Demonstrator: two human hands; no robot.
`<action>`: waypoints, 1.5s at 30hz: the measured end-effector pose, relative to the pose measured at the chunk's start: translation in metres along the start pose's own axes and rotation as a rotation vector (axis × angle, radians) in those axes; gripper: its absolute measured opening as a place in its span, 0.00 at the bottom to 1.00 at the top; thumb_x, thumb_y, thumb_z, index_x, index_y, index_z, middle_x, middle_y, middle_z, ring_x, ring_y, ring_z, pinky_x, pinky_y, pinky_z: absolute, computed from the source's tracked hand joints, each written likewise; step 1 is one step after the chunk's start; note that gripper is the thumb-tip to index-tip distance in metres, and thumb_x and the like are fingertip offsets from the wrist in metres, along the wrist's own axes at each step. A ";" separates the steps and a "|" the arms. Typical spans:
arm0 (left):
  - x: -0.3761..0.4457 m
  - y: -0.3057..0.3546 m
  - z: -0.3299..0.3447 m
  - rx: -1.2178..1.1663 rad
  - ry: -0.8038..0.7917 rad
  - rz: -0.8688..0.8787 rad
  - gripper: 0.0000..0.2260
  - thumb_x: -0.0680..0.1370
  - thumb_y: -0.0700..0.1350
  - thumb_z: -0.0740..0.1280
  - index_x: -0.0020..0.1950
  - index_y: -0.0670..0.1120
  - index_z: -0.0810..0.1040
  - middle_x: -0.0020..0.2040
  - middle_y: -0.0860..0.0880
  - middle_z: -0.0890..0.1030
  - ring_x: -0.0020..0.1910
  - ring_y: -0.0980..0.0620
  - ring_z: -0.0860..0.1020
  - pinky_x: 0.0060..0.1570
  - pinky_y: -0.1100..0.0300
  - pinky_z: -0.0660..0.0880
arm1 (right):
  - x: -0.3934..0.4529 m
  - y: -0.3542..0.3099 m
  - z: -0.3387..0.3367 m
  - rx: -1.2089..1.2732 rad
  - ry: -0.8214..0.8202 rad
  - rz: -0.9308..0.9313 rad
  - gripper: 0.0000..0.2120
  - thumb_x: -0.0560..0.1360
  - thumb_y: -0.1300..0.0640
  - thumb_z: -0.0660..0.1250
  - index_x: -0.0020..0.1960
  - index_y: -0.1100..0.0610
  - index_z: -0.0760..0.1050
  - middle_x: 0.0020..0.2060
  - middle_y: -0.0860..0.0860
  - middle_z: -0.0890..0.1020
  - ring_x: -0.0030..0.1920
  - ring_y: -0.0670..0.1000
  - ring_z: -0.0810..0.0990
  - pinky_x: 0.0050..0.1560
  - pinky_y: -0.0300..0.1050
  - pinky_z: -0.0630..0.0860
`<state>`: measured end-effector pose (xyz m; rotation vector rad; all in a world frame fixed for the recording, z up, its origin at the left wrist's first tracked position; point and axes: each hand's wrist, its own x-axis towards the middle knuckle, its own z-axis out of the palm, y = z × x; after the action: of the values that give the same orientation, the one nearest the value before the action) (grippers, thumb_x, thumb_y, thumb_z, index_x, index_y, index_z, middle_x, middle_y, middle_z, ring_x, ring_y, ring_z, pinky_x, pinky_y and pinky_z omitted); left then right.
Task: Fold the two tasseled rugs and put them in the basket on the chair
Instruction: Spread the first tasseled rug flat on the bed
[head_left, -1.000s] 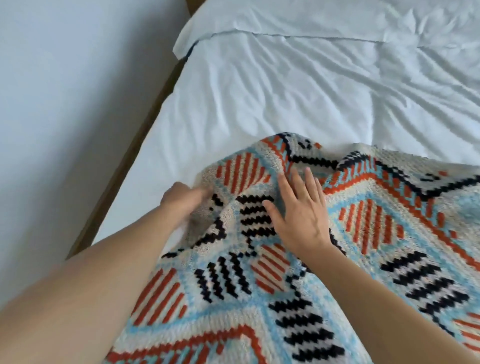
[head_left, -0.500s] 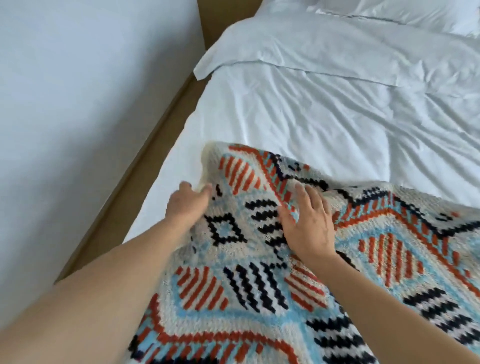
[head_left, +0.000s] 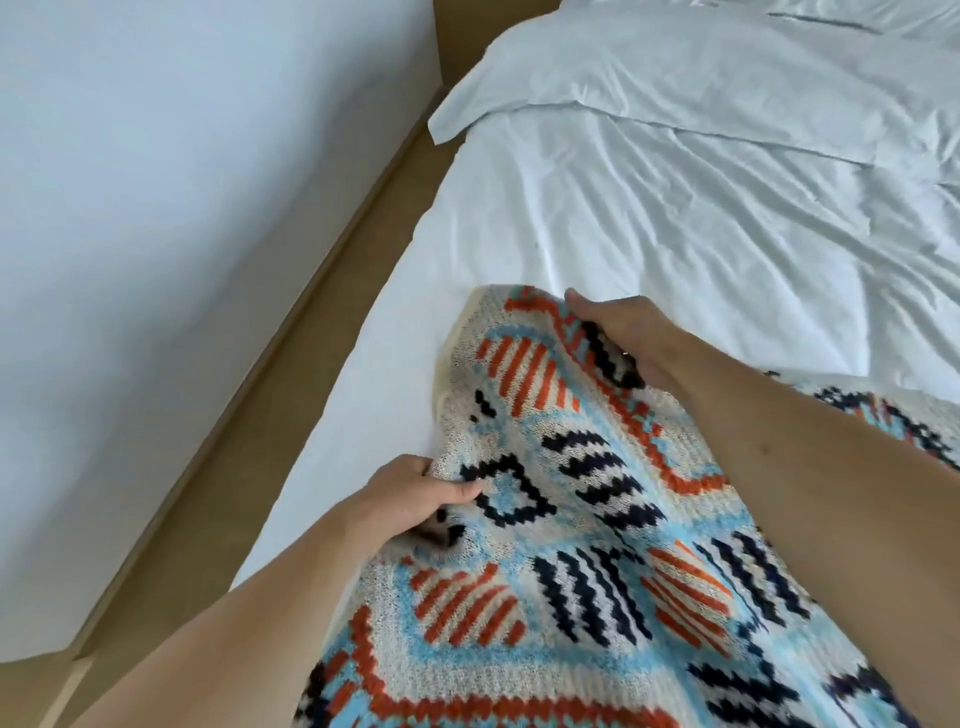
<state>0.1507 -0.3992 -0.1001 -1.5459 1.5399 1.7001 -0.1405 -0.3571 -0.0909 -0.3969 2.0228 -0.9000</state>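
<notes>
A patterned rug (head_left: 597, 519) in orange, blue, black and cream is lying spread over the near part of the bed (head_left: 675, 234), its far left corner bunching up off the white sheet. The left hand (head_left: 415, 493) is gripping the rug's left edge, thumb lying on top and fingers curling underneath. The right hand (head_left: 623, 338) is holding the far edge near that corner, fingers wrapping round the fabric so that it is lifting slightly. Both hands seem to be gathering one end, so the step in hand looks like the start of the first fold. Neither tassels, a second rug, the basket nor the chair are showing here. The next move probably calls for carrying this held edge over toward the opposite side, keeping both grips level so the edges are meeting squarely. A pillow (head_left: 727, 73) is resting at the far end.
</notes>
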 end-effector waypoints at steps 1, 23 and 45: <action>0.005 -0.002 -0.002 -0.015 0.010 -0.009 0.25 0.72 0.51 0.79 0.60 0.42 0.71 0.51 0.40 0.82 0.38 0.43 0.87 0.37 0.50 0.84 | 0.004 -0.003 0.003 0.084 -0.074 0.024 0.28 0.74 0.31 0.67 0.40 0.57 0.82 0.41 0.54 0.80 0.37 0.53 0.76 0.46 0.48 0.75; 0.057 -0.021 0.014 0.463 0.200 0.061 0.21 0.72 0.63 0.75 0.49 0.47 0.76 0.40 0.51 0.82 0.36 0.52 0.81 0.40 0.58 0.77 | 0.008 -0.070 0.035 -0.635 0.503 -0.644 0.30 0.72 0.70 0.64 0.72 0.53 0.73 0.59 0.55 0.81 0.61 0.58 0.78 0.62 0.55 0.76; -0.069 -0.139 0.004 0.254 0.366 0.069 0.27 0.73 0.73 0.64 0.56 0.52 0.71 0.48 0.53 0.79 0.47 0.51 0.79 0.50 0.49 0.77 | -0.272 0.210 0.122 -0.604 0.340 -0.617 0.13 0.79 0.53 0.66 0.58 0.58 0.83 0.61 0.57 0.80 0.60 0.58 0.77 0.60 0.56 0.78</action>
<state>0.2865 -0.3240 -0.1042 -1.7496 1.9220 1.2385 0.1269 -0.1117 -0.1283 -1.3317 2.5261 -0.7133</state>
